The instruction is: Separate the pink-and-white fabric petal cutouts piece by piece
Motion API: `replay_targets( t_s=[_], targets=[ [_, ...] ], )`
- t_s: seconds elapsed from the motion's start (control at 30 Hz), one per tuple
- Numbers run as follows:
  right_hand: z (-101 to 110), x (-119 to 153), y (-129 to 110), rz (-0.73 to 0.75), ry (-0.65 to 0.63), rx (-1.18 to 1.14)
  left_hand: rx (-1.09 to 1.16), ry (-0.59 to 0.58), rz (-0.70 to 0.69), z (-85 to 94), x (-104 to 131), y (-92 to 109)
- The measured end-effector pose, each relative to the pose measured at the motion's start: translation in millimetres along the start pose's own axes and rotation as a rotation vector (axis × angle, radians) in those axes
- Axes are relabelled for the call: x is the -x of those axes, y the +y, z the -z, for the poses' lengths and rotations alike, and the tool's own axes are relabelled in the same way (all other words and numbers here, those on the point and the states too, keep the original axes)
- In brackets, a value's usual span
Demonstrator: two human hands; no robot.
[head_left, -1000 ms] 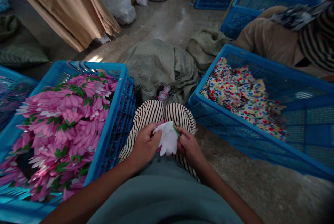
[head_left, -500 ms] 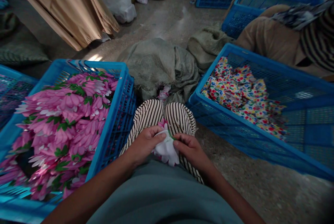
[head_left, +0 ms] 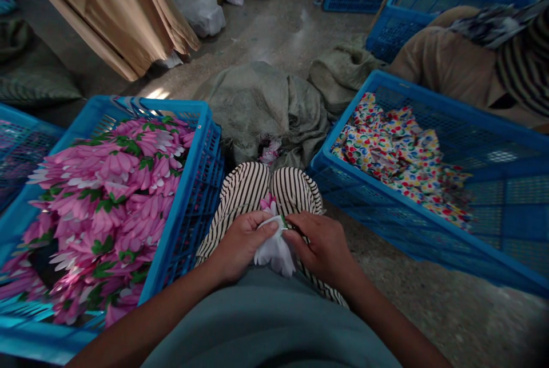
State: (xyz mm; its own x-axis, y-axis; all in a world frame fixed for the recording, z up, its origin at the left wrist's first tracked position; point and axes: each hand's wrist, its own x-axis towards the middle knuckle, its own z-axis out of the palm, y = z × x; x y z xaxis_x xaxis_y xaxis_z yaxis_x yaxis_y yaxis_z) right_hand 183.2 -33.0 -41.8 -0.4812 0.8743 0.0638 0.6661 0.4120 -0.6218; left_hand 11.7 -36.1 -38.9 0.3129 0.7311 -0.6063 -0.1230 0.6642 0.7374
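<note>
Over my lap, my left hand [head_left: 246, 242] pinches an artificial flower [head_left: 274, 248] between thumb and fingers. Its white petals hang down towards me, and a few pink petal tips show beyond the fingers. At the flower's right edge is a bit of green [head_left: 283, 221]. My right hand [head_left: 319, 245] is closed right beside that edge, its fingertips at the green. A thin shiny glint, like a small metal tip, shows at the right fingertips; what the hand grips is mostly hidden.
On my left stands a blue crate [head_left: 201, 145] full of pink artificial flowers [head_left: 107, 173]. A larger blue crate [head_left: 373, 185] on my right holds colourful printed fabric pieces [head_left: 398, 156]. Sacking [head_left: 261, 105] lies ahead. A seated person's leg [head_left: 441, 64] is at the right.
My right hand has turned, its back now more upward and its fingers curled closer to the flower. A small metallic glint now shows there. My left hand keeps its pinch.
</note>
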Motion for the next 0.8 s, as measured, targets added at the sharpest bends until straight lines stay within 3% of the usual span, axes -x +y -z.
replay_targets(
  t_s=[0.27, 0.57, 0.67, 0.8],
  targets=[
    [-0.9, 4.8, 4.2, 0.076, 0.078, 0.086, -0.054, -0.004, -0.001, -0.7, -0.3, 1.7],
    [3.2, 1.4, 1.8, 0.077, -0.006, 0.110, -0.110, -0.011, 0.001, -1.5, 2.3, 6.9],
    [3.2, 2.1, 5.7, 0.015, 0.043, -0.030, -0.129, -0.001, -0.008, -0.8, 3.8, 8.6],
    [-5.1, 5.5, 16.8, -0.320, 0.259, -0.549, 0.010, -0.008, -0.015, -0.9, 3.1, 5.5]
  ],
)
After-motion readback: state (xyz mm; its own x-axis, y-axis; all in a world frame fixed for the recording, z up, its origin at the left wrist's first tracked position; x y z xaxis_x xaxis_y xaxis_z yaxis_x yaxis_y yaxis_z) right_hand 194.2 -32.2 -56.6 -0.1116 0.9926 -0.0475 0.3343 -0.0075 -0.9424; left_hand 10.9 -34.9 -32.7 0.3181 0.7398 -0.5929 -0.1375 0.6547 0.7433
